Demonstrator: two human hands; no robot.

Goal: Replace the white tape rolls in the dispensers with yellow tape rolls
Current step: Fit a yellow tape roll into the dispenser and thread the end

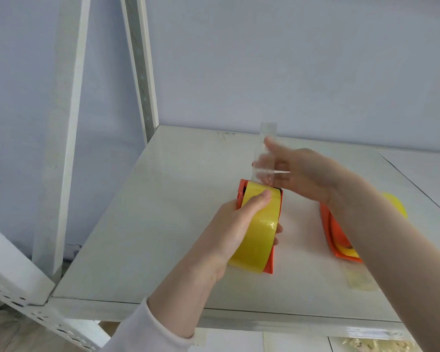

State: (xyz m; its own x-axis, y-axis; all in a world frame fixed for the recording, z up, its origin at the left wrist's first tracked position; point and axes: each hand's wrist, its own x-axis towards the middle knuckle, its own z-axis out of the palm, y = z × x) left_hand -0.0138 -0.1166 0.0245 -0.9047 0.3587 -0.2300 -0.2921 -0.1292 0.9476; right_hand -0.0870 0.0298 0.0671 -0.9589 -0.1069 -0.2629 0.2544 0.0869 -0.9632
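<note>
White-painted metal: the shelf upright [140,64] at far left, slotted, rising from the back corner of the shelf board [142,250], which is pale grey-white and carries everything listed here.

My left hand [235,224]: sleeve pushed back at the wrist, fingers wrapped round the near dispenser, thumb laid flat along the top of its roll. A full, firm hold.

Near dispenser [269,260]: orange plastic, held at the middle of the board, loaded with a yellow tape roll [261,229], glossy and broad, filling the frame.

Tape strip [263,158]: clear-looking, drawn up from the front end of that roll and standing nearly upright above the dispenser.

My right hand [305,174]: raised just behind the strip, blurred. The fingertips meet the tape, pinching or pressing it; I cannot tell which.

Second dispenser [337,240]: orange, lying on the board to the right, largely hidden under my right forearm. A second yellow roll [398,204] shows past the far side of that arm.

Crumpled clear scrap [361,280]: on the board near the front right edge, faint; possibly tape or film.
</note>
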